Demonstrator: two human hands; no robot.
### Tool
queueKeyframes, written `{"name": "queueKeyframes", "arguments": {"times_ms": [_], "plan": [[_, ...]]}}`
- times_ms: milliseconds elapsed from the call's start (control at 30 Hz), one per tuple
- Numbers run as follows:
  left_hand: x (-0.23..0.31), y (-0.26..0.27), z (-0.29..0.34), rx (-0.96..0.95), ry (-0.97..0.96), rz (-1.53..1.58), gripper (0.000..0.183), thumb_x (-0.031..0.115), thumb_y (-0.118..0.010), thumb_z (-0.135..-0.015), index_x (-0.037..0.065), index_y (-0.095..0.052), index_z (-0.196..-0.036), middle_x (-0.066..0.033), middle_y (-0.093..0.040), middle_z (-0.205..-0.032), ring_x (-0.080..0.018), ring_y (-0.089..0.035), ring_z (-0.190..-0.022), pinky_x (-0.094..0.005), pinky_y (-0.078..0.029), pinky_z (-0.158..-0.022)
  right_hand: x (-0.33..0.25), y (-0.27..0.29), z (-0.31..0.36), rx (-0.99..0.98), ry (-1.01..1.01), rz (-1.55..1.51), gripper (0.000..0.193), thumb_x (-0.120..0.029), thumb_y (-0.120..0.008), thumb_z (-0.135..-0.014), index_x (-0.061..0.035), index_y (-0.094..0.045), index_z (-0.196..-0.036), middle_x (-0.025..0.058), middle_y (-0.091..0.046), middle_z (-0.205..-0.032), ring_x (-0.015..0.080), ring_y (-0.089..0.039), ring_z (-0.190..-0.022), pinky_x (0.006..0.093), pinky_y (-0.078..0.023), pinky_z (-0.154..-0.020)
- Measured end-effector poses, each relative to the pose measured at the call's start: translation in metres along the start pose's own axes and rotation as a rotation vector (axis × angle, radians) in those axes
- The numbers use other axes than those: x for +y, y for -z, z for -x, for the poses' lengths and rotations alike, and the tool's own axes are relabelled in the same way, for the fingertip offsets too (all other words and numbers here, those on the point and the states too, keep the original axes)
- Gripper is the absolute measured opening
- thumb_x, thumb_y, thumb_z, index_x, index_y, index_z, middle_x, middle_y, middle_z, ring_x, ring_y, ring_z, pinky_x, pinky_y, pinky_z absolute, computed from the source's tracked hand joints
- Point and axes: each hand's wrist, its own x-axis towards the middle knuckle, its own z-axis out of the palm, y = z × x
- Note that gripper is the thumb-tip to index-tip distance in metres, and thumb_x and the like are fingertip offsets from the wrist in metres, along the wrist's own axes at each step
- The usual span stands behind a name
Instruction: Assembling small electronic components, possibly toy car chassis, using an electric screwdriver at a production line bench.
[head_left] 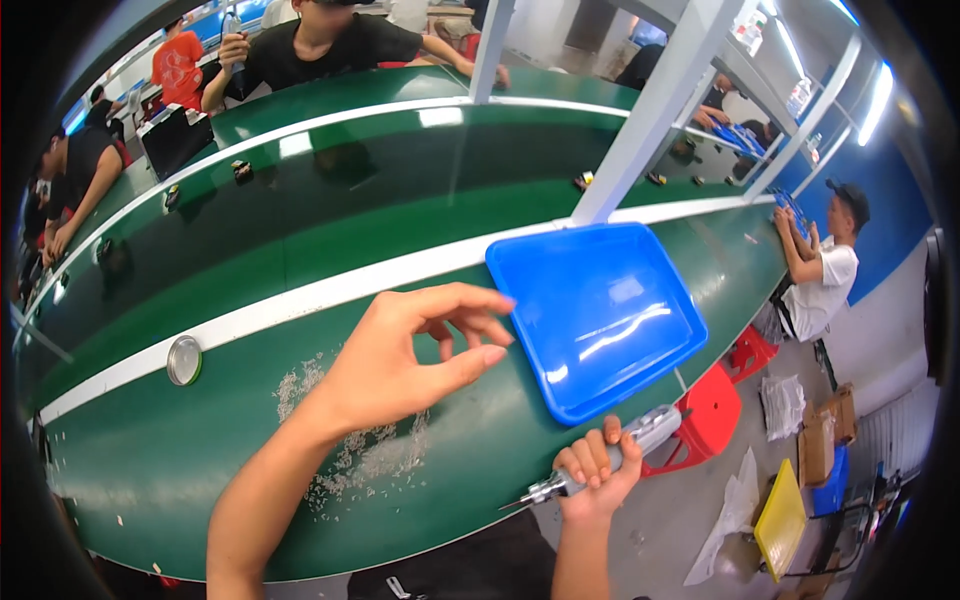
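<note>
My left hand [400, 350] hangs over the green workbench, its fingers curved and apart with nothing between them. Its fingertips reach the left rim of a shallow blue plastic tray [610, 300]; whether they touch it I cannot tell. Below the tray, at the bench's near edge, my right hand [600, 462] is wrapped round a grey electric screwdriver [652, 428], whose bit points to the lower left. Many tiny pale pieces [375, 465], too small to name, lie scattered on the bench under and around my left forearm.
A round tin lid [184, 360] rests near the white rail [330, 290]. Beyond the rail runs a dark green conveyor belt [380, 190] carrying several small dark parts. A grey post [650, 110] rises behind the tray. Red stools [708, 410] stand at the right; other people work around.
</note>
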Motion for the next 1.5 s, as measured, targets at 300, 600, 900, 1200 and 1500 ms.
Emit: {"name": "queueKeyframes", "arguments": {"times_ms": [300,600,900,1200,1500], "plan": [[-0.122,-0.026,-0.192,-0.021,-0.053,-0.391,0.027,0.001,-0.057,-0.08,-0.003,-0.065,-0.105,-0.0194,-0.069,-0.09,-0.0296,-0.068,-0.085,-0.0366,-0.052,-0.076,0.008,-0.006,-0.003,-0.011,0.006,0.019,0.018,-0.025,-0.044,-0.093,-0.0086,-0.045,-0.087,-0.0002,-0.037,-0.049,0.0106,-0.037,-0.041,0.0294,-0.038,-0.048],[-0.182,-0.093,-0.295,-0.211,0.067,-0.752,0.02,0.006,-0.056,-0.077,-0.001,-0.063,-0.095,-0.0254,-0.065,-0.091,-0.0381,-0.064,-0.093,-0.0459,-0.051,-0.081,0.005,-0.026,-0.007,0.019,-0.095,0.083,0.016,-0.022,-0.052,-0.092,-0.0078,-0.047,-0.087,0.0013,-0.042,-0.056,0.0113,-0.04,-0.044,0.0259,-0.036,-0.048],[-0.215,-0.098,-0.317,-0.155,0.015,-0.963,0.043,0.026,-0.066,-0.078,-0.003,-0.056,-0.107,-0.0236,-0.06,-0.099,-0.038,-0.055,-0.106,-0.0467,-0.05,-0.087,0.001,-0.012,-0.017,-0.017,-0.152,0.0,0.016,-0.021,-0.054,-0.092,-0.006,-0.049,-0.087,0.0019,-0.044,-0.056,0.0125,-0.042,-0.045,0.0273,-0.037,-0.048],[-0.214,-0.064,-0.306,-0.271,-0.235,-1.062,0.021,0.01,-0.056,-0.083,-0.002,-0.06,-0.099,-0.017,-0.061,-0.099,-0.0331,-0.054,-0.105,-0.0408,-0.047,-0.091,-0.005,-0.012,0.001,-0.069,-0.215,-0.036,0.016,-0.019,-0.055,-0.092,-0.0044,-0.051,-0.088,0.0022,-0.043,-0.056,0.0138,-0.043,-0.048,0.0298,-0.039,-0.051],[-0.067,-0.015,-0.069,-0.377,-0.219,-0.955,0.047,-0.008,-0.058,-0.076,-0.003,-0.053,-0.122,-0.0186,-0.053,-0.119,-0.0344,-0.052,-0.102,-0.0395,-0.045,-0.089,-0.016,0.0,-0.005,-0.14,-0.183,0.044,0.019,-0.025,-0.044,-0.093,-0.0082,-0.041,-0.084,0.0018,-0.038,-0.05,0.0129,-0.039,-0.042,0.0309,-0.04,-0.05]]}}
